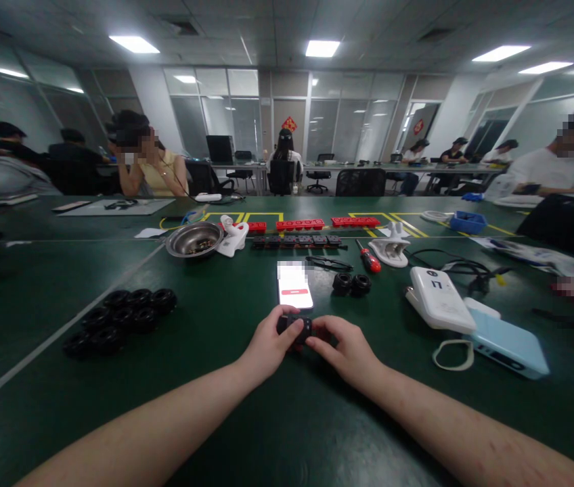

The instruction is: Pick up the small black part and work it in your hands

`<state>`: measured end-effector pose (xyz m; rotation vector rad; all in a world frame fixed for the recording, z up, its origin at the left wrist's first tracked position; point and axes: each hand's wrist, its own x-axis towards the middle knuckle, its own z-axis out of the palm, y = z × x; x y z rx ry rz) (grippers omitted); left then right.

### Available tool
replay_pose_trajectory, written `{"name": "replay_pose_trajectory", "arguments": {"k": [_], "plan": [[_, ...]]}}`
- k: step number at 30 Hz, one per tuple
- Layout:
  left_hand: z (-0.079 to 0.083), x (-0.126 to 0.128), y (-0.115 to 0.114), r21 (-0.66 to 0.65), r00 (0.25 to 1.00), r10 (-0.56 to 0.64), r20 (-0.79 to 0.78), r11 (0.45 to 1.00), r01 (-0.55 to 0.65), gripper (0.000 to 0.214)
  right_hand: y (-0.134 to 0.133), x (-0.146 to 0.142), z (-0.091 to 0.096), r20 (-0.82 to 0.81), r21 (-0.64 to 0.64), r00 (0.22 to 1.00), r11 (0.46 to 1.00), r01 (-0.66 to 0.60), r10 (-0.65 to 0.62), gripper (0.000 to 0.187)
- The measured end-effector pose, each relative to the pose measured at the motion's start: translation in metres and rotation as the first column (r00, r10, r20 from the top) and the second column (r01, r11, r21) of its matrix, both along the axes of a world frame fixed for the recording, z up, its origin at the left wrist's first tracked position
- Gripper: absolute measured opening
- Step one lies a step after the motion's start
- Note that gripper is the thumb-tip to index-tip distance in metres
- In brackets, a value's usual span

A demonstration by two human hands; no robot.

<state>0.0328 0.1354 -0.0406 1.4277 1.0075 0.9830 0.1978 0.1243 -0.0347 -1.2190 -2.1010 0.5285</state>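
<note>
My left hand (271, 341) is closed around a dark, rounded black wheel (305, 327), thumb across its near side. From the right, my right hand (344, 343) has its thumb and bent fingers at the wheel's edge. A bit of red shows beneath the wheel, too small to make out. Just beyond my hands lies a lit phone (294, 287). Two similar black wheels (351, 284) stand right of it. Several more black wheels (123, 315) lie grouped on the left of the green table (206, 419).
Farther back are a metal bowl (193, 241), red trays (300, 224), a row of black parts (297, 242), a red-black screwdriver (369, 260) and a white stand (391, 249). At right lie a white power bank (439, 297) and a light-blue box (510, 345). People sit at surrounding tables.
</note>
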Motion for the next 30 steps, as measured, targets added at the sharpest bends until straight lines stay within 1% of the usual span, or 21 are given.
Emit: {"name": "replay_pose_trajectory", "arguments": {"k": [4,7,9,11,13,15,17,20,23,27,28,30], "plan": [[-0.0022,0.0,0.0013,0.002,1.0,0.028,0.01,1.0,-0.028,0.029,-0.0028,0.0001,0.0009,0.012,0.051,0.999,0.998,-0.04,0.04,0.016],[-0.0037,0.0001,0.001,0.002,0.998,0.04,0.04,0.999,-0.04,0.029,-0.0036,0.0007,0.0019,-0.024,0.042,0.998,0.997,-0.061,0.062,0.018],[-0.004,0.0002,0.0004,0.005,0.998,0.037,0.059,0.999,-0.037,0.03,-0.0026,0.0012,0.0018,-0.09,0.015,0.995,0.999,-0.029,0.03,0.016],[-0.0038,0.0003,-0.0003,0.01,0.997,0.032,0.071,0.999,-0.033,0.031,-0.0005,0.0016,0.0009,-0.157,-0.022,0.987,0.999,0.031,-0.034,0.015],[-0.0033,0.0001,-0.001,0.019,0.997,0.025,0.074,0.999,-0.027,0.031,0.0017,0.0018,-0.0001,-0.168,-0.054,0.983,0.996,0.067,-0.075,0.016],[-0.0028,-0.0003,-0.0016,0.033,0.998,0.005,0.069,0.999,-0.007,0.032,0.0031,0.0018,-0.0004,-0.12,-0.055,0.991,0.997,0.05,-0.056,0.016],[-0.0026,-0.0008,-0.0018,0.049,0.998,-0.013,0.062,0.999,0.01,0.032,0.0031,0.0017,0.0004,-0.08,-0.017,0.997,1.0,0.013,-0.014,0.018],[-0.0034,-0.0014,-0.0008,0.033,0.998,-0.018,0.063,0.999,0.016,0.034,0.0013,0.0011,0.0026,-0.082,0.062,0.996,0.997,-0.035,0.04,0.022],[-0.0042,-0.0016,0.0004,-0.002,0.999,-0.005,0.054,1.0,0.005,0.034,-0.0008,0.0001,0.0037,-0.088,0.099,0.994,0.993,-0.058,0.067,0.031],[-0.0032,-0.0016,-0.0003,0.053,1.0,0.013,0.027,0.999,-0.014,0.031,-0.0019,-0.0002,0.0027,-0.086,0.097,0.992,0.992,-0.084,0.092,0.038],[-0.0027,-0.0014,-0.0008,0.062,1.0,0.01,0.028,0.998,-0.012,0.031,-0.0017,0.0,0.0023,-0.088,0.092,0.992,0.992,-0.085,0.094,0.038],[-0.0018,-0.0011,-0.0021,0.058,0.999,0.001,0.039,0.998,-0.003,0.03,-0.0007,0.0009,0.0018,-0.082,0.072,0.994,0.995,-0.073,0.079,0.031]]}}
